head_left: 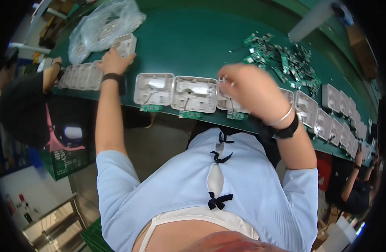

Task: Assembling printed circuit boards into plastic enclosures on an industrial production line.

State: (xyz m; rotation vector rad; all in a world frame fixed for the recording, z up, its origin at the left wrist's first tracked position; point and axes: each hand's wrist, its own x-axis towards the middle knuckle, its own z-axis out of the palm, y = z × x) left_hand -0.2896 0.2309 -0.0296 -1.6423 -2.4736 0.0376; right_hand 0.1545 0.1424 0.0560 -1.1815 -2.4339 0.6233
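Note:
My left hand (114, 63) grips the near end of a white plastic housing (126, 43), thumb on one side and fingers on the other. Close to its wrist, more open housings (81, 76) stand in a row. My right hand (258, 92), blurred by motion, is over another housing (227, 101) with its fingers curled together; what they hold, if anything, is too small to make out. Left of that lie two open housings, one in the middle (194, 93) and one beside it (154, 88). Small green circuit boards (191, 114) hang on wires from their near sides.
A clear plastic bag of small white parts (109, 31) lies at the far left of the green table (184, 38). Loose circuit boards (281, 59) are heaped at the far right. More housings (323, 124) line the right edge. Co-workers (23, 105) sit on both sides.

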